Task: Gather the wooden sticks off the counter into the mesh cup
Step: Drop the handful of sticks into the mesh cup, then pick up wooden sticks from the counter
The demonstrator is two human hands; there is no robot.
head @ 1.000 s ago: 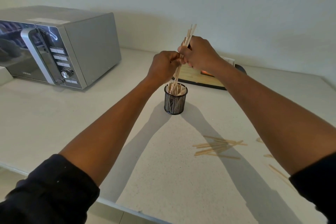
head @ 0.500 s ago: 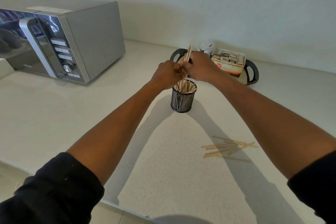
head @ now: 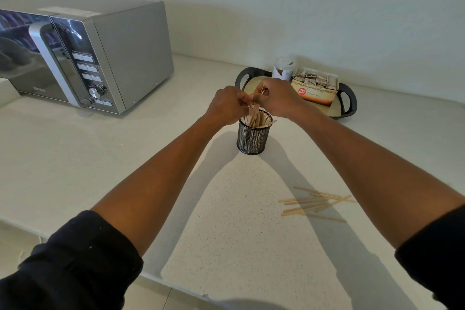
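Observation:
A black mesh cup [head: 253, 138] stands upright on the pale counter [head: 239, 234], packed with wooden sticks. Directly above its rim my left hand [head: 227, 106] and my right hand [head: 279, 97] meet, both pinching a small bundle of sticks [head: 257, 103] whose lower ends reach into the cup. Only short tips show above my fingers. Several loose sticks [head: 314, 202] lie scattered on the counter to the front right, partly under my right forearm.
A silver microwave [head: 83, 58] stands at the back left. Behind the cup sits a black-handled tray [head: 348, 104] with a box of tea bags [head: 315, 88] and a small white jar [head: 284, 68]. The counter's front edge runs across the lower frame.
Both hands have come down toward the cup, and the held bundle has slid deeper into it. The sticks stood tall above my hands before; now only their tips show.

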